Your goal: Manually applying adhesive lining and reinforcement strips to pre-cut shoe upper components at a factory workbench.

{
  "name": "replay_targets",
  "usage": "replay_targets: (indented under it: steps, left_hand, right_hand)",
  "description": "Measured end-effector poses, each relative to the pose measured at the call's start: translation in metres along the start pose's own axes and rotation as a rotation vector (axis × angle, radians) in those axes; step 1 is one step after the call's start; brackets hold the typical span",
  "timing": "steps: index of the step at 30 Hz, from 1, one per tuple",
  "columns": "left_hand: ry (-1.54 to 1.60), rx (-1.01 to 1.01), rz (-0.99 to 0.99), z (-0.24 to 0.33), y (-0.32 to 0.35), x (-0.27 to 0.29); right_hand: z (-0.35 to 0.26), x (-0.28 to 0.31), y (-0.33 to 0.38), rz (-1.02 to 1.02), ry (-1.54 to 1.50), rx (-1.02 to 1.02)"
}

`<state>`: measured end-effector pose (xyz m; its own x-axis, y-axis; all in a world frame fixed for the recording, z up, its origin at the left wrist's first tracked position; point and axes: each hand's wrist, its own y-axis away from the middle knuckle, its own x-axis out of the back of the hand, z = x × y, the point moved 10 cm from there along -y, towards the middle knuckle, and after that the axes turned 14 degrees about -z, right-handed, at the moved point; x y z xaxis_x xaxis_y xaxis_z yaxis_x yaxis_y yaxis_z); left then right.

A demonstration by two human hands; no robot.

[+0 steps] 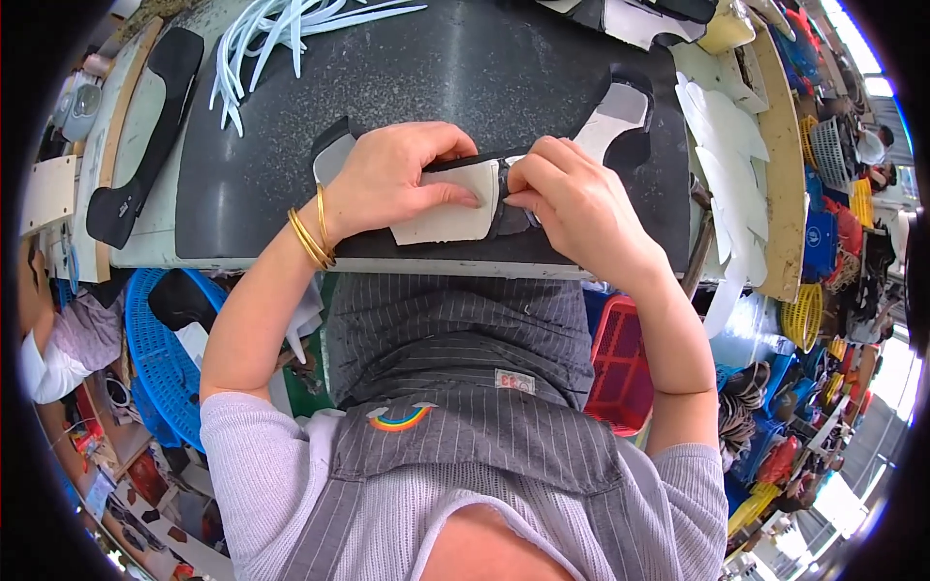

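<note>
Shoe piece [450, 218], cream with dark edges, lies at the near edge of the dark work mat [465, 77]. Left hand [392, 179] presses flat on it, fingers together. Right hand [572, 198] pinches its dark edge. White strips [281, 39] lie well apart.

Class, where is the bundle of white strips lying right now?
In the head view, the bundle of white strips lies at the far left of the dark work mat, well beyond the left hand.
</note>
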<state>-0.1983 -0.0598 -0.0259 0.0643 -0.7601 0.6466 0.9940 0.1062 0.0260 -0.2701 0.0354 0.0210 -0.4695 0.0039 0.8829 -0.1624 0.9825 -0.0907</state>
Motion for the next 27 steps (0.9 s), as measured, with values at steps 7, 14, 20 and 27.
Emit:
replay_targets:
  steps: [7,14,20,27]
  left_hand:
    - [-0.028,-0.027,0.024,-0.002,0.007,0.005]
    - [0.142,-0.018,-0.103,0.002,-0.001,0.006]
    - [-0.072,0.134,-0.202,0.005,-0.001,0.022]
    - [-0.288,-0.092,-0.033,0.095,-0.044,0.031]
  right_hand:
    - [-0.024,-0.026,0.027,-0.209,-0.187,0.014]
    - [-0.044,-0.078,0.105,-0.254,-0.579,-0.119]
    - [-0.039,-0.093,0.143,-0.176,-0.640,-0.244]
    - [-0.002,-0.011,0.176,-0.077,-0.989,-0.182]
